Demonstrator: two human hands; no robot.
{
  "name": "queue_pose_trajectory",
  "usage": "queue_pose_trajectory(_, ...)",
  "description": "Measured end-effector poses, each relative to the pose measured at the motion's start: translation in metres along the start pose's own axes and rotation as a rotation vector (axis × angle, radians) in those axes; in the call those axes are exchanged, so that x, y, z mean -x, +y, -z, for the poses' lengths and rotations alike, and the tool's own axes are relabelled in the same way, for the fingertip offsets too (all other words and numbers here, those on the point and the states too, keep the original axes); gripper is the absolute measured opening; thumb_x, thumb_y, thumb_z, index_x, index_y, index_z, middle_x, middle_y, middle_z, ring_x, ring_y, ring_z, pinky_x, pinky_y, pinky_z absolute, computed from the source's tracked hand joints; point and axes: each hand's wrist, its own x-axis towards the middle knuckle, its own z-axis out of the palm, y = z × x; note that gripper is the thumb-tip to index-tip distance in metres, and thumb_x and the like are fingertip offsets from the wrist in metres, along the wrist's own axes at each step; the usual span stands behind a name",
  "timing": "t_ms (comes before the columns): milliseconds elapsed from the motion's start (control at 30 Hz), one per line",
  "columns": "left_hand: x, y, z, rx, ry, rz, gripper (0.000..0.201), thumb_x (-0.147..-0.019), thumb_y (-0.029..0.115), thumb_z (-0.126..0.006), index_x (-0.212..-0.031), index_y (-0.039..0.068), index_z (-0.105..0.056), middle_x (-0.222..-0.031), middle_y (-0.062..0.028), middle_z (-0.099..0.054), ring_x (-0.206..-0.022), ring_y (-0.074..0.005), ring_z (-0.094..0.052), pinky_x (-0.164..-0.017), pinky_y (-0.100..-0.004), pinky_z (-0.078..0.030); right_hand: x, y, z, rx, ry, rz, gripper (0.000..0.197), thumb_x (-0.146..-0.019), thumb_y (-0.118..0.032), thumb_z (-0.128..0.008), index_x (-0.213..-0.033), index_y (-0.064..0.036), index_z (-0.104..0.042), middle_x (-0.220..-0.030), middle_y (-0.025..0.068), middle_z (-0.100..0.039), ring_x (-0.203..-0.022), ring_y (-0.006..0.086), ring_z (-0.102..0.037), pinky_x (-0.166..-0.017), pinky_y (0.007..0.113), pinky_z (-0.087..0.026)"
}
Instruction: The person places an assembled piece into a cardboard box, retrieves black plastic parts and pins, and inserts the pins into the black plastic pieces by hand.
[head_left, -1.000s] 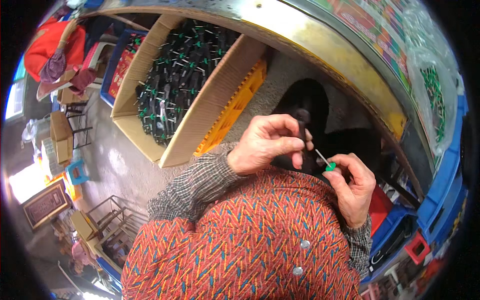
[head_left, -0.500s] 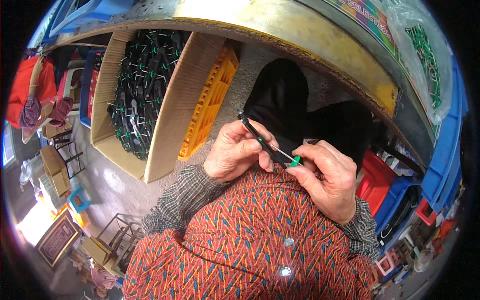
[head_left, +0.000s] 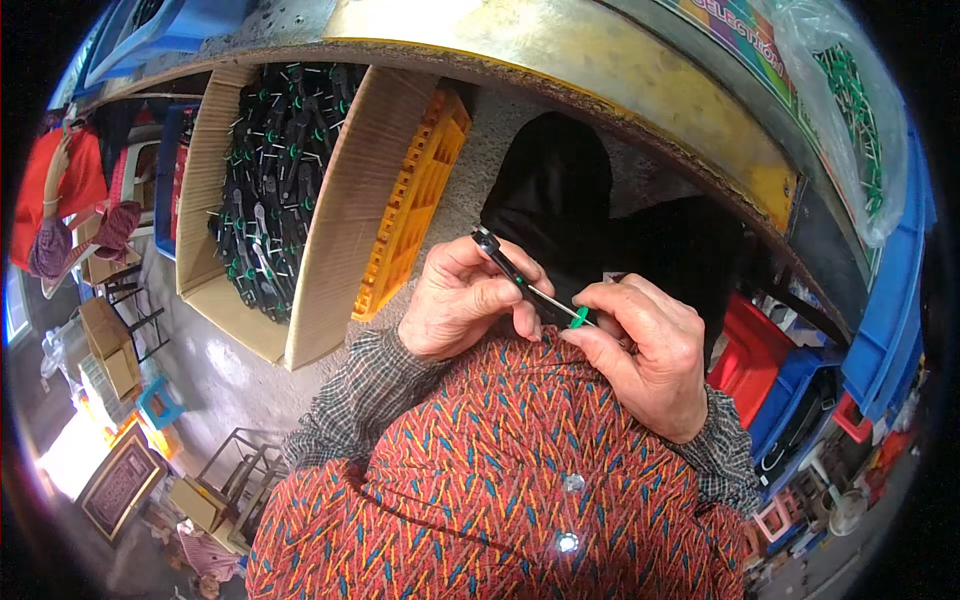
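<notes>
My left hand is closed round a slim black part, pinched between thumb and fingers above my lap. A thin metal rod runs from this part toward a small green disc-shaped head. My right hand holds that green-headed pin at the disc, thumb below and index finger above. Whether the rod sits inside the black part or lies along it is hidden by my left fingers. Left of my hands, an open cardboard box holds many similar black parts with green heads and metal rods.
An orange plastic crate stands beside the box. The metal-topped table curves across the front, bearing a clear bag of green-headed pins. Red and blue bins are at right. Another person's arm shows at far left.
The black part has tilted in my left hand, so its length looks shorter. My right hand and the green head have shifted slightly left and up.
</notes>
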Motion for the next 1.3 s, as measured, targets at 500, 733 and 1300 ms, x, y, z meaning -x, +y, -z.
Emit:
queue_pose_trajectory(500,0.004,0.011,-0.008,-0.487,0.053,-0.042,0.018,-0.086,-0.001,-0.063,-0.103,-0.005,-0.061,-0.098,-0.0197,-0.062,-0.075,-0.0218,-0.065,-0.068,-0.0318,-0.056,0.001,0.001,0.006,-0.107,-0.087,-0.106,0.02,-0.075,-0.004,-0.072,-0.09,0.0026,-0.06,-0.072,0.0114,-0.056,-0.058,0.0212,-0.056,-0.052,0.032,-0.043)
queue_pose_trajectory(733,0.005,0.016,-0.008,-0.785,-0.028,-0.113,0.018,-0.085,-0.003,-0.063,-0.102,-0.005,-0.063,-0.097,-0.0184,-0.062,-0.077,-0.0203,-0.065,-0.069,-0.0292,-0.056,0.001,0.003,0.008,-0.158,-0.117,-0.092,0.02,-0.075,-0.002,-0.071,-0.091,0.0034,-0.06,-0.071,0.0099,-0.056,-0.056,0.0171,-0.054,-0.051,0.028,-0.041)
queue_pose_trajectory(1300,0.008,-0.008,0.004,0.039,0.0,-0.008,0.021,-0.089,0.011,-0.063,-0.104,-0.003,-0.057,-0.09,-0.0177,-0.062,-0.068,-0.0197,-0.063,-0.069,-0.0384,-0.056,-0.001,-0.003,0.0,-0.056,-0.057,-0.01,0.02,-0.072,-0.002,-0.072,-0.088,0.0019,-0.06,-0.071,0.0133,-0.056,-0.061,0.0264,-0.057,-0.053,0.035,-0.044)
